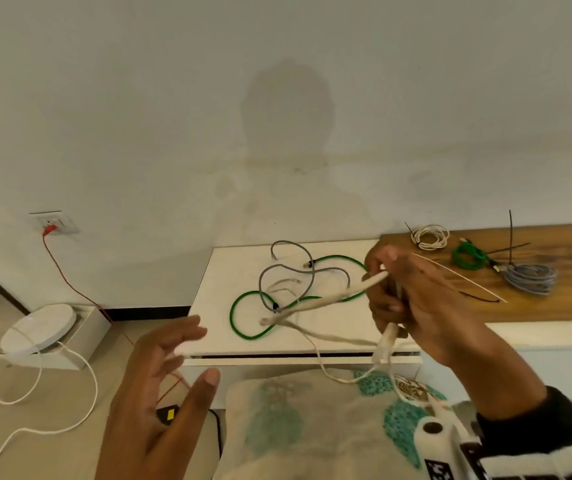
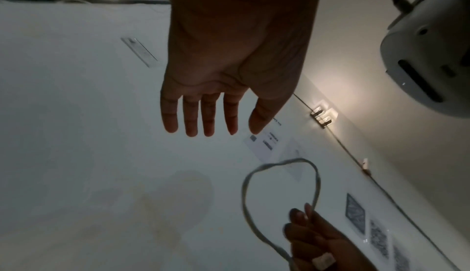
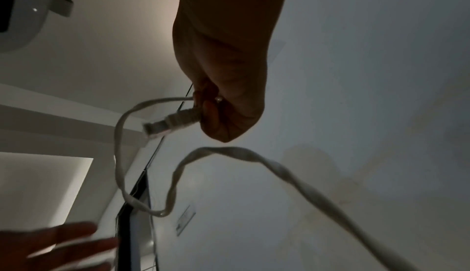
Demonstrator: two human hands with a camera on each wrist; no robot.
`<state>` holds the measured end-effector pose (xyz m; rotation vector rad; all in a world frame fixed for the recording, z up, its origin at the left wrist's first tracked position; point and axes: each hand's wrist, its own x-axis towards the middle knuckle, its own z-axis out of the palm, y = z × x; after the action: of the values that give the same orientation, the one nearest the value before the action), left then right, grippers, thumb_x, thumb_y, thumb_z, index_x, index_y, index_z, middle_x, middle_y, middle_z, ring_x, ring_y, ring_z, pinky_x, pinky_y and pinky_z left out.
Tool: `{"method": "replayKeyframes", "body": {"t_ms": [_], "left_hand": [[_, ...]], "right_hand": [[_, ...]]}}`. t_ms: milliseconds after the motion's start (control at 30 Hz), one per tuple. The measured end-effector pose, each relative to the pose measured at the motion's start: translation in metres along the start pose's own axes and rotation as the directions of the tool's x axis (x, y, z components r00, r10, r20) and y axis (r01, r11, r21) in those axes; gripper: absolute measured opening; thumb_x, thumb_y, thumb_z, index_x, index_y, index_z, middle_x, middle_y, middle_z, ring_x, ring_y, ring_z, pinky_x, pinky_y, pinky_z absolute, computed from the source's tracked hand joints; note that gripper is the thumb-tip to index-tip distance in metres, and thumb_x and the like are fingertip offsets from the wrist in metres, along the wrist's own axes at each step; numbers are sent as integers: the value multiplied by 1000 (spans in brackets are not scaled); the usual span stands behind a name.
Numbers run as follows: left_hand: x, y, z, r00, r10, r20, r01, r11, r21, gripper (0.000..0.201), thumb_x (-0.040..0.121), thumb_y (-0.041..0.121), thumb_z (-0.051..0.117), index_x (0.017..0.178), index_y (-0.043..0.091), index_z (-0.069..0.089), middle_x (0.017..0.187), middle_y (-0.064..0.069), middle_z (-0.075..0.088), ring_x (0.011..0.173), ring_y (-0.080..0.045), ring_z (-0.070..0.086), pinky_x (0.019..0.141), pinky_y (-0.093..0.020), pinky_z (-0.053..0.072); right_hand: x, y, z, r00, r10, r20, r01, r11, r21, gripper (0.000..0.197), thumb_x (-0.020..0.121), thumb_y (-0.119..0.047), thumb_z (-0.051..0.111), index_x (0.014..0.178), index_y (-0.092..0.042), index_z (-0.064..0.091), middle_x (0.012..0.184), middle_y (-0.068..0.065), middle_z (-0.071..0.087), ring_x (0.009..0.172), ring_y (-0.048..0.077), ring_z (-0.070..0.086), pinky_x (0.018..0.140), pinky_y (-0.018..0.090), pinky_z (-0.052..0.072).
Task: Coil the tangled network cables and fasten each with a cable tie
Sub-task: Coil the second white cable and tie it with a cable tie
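Note:
My right hand [image 1: 391, 289] is raised over the white table [image 1: 229, 271] and grips a white flat network cable [image 1: 329, 299]. The cable's plug [image 1: 385, 344] hangs below the fist. A thin pale cable tie [image 1: 461, 278] sticks out of the same hand to the right. In the right wrist view the fingers [image 3: 216, 110] curl round the cable just behind the plug [image 3: 172, 120]. My left hand [image 1: 187, 351] hovers lower left with straight fingers [image 2: 203, 122] and holds nothing. A green cable [image 1: 239, 327] and a grey cable [image 1: 270, 271] lie tangled on the table.
On the wooden top at the right lie three tied coils: white [image 1: 429, 237], green [image 1: 468, 258] and grey [image 1: 530, 277], with loose black ties beside them. A round white device [image 1: 40, 327] sits on a box on the floor at left. A red wire runs from the wall socket [image 1: 56, 225].

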<state>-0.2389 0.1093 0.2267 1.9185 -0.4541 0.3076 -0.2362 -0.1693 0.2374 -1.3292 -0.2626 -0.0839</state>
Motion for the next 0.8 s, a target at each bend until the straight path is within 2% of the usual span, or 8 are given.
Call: {"method": "replayKeyframes", "body": {"t_ms": [133,233,267,333,500,600,700,800], "left_hand": [[12,23,16,977,91,190,-109,990,85,74,59,72,61,126,48,41,132,29,46,117,7,46,88,-22,38],[20,27,35,941,84,327,-82,996,-17,33,73,60,55,98,41,62,77,11,70,70,-2,64,63,-17,46],[21,23,40,939,19,343,30,990,-136,27,78,53,53,83,30,67,53,1,62,48,-8,56,55,-23,47],[20,16,46,922,-142,359,276,893,-356,42,83,51,48,65,17,66,36,-3,43,33,-13,37,47,-28,43],[17,3,51,879,-254,404,460,674,-578,23,79,32,55,88,13,64,49,-9,43,38,-15,39,48,-31,43],[17,-6,44,785,-192,588,560,625,-544,41,61,36,77,92,13,64,60,-11,52,50,-19,49,53,-33,48],[15,-13,38,748,-82,658,571,586,-575,42,75,47,69,85,6,65,60,-10,56,50,-17,52,51,-31,46],[9,-20,41,770,62,635,574,366,-732,43,97,39,44,98,-2,60,74,-15,62,64,-25,60,65,-37,51]], "right_hand": [[-1,-4,18,964,63,258,-39,995,-97,28,92,-39,49,75,-16,49,57,-9,37,46,5,27,42,15,25],[3,-4,31,974,90,209,-53,983,-174,20,94,-27,44,82,-12,51,60,-8,45,46,4,28,42,14,24],[5,-2,31,989,70,127,-49,986,-162,17,93,-25,46,87,-11,52,63,-6,49,46,5,30,42,15,25],[7,3,29,998,42,-54,-49,987,-152,15,88,-22,57,98,-11,53,75,-1,56,49,6,39,44,16,31],[-1,39,44,978,138,-156,-178,941,-287,10,93,-10,53,96,-14,62,87,2,67,62,7,57,50,18,43],[-4,59,52,939,-35,-342,-117,903,-414,21,95,-9,50,97,-19,69,77,-8,62,56,5,54,52,15,42],[-3,63,55,976,-70,-205,-91,728,-679,42,89,-30,40,129,-29,53,97,-12,43,80,6,51,72,19,44],[-2,67,68,997,19,-77,-70,660,-748,57,89,-35,26,144,-25,33,97,-11,34,84,3,45,81,17,40]]}}
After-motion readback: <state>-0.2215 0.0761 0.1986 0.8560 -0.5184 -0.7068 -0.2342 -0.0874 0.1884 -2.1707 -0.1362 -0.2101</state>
